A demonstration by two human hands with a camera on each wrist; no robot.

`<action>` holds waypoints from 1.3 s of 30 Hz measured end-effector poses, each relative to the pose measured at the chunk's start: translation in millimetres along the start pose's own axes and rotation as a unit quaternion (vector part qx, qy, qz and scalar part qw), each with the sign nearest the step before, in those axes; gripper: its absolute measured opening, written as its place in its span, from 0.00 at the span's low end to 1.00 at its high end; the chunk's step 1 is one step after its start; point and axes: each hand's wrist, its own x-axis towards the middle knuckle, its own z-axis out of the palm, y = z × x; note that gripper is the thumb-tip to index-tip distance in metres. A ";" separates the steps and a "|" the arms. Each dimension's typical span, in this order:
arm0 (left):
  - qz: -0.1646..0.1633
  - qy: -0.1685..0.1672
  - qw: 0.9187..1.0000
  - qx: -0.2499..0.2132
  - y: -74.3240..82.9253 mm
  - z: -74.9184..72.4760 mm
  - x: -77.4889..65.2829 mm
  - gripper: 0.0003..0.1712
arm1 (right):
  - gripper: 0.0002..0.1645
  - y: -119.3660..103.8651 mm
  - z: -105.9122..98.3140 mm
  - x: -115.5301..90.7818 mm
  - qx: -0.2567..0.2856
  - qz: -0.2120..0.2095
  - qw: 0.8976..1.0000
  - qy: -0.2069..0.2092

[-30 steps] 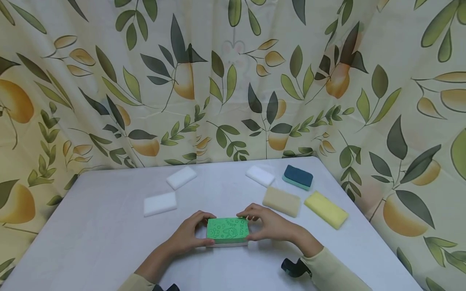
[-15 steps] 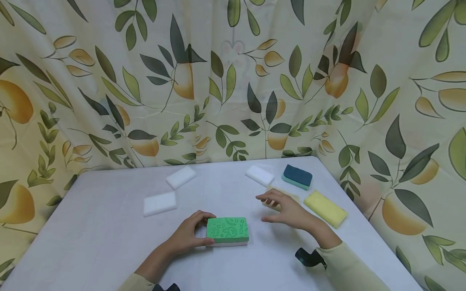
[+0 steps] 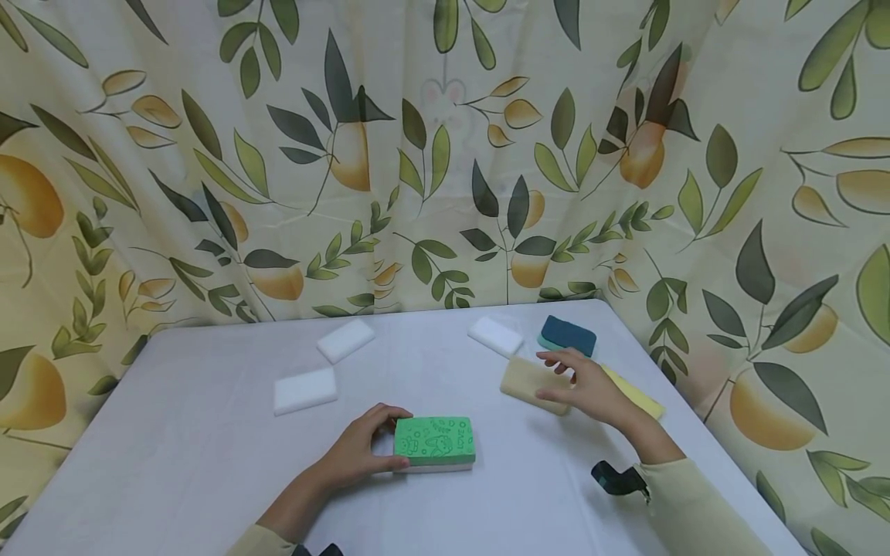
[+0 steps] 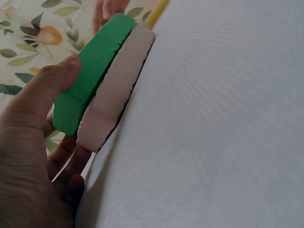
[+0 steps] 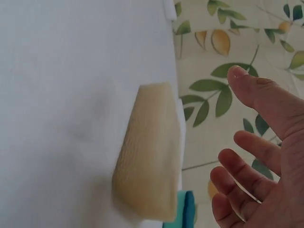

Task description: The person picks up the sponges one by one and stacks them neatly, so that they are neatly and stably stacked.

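A green sponge (image 3: 434, 440) with a printed pattern lies on top of a pale pinkish sponge (image 4: 114, 90), their edges roughly lined up. My left hand (image 3: 358, 440) holds the green sponge at its left end, thumb on the near side and fingers at the far side. Over to the right, my right hand (image 3: 591, 390) hovers above the beige sponge (image 3: 524, 378) with thumb and fingers spread. The right wrist view shows a gap between that hand and the beige sponge. Part of a yellow sponge (image 3: 634, 392) is hidden behind the right hand.
A dark blue and teal sponge (image 3: 568, 334) lies at the back right, near a white sponge (image 3: 495, 336). Two more white blocks, a rear one (image 3: 345, 340) and a nearer one (image 3: 304, 391), lie on the left. A patterned curtain (image 3: 445, 154) hangs behind the white table (image 3: 174, 448).
My right hand has let go of the stacked sponges' right end and moved right and away from me, over the beige sponge. The left hand and the stack stay in place.
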 end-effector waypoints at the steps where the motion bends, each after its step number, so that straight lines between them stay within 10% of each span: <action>1: 0.001 0.000 1.000 0.000 -0.1 0.1 0.0 0.36 | 0.42 2.4 -0.9 0.3 -0.003 0.002 1.000 0.002; 39: 0.010 0.001 1.000 0.005 1.2 -1.1 -0.9 0.36 | 0.55 40.7 16.8 26.7 -0.070 0.049 0.995 -0.042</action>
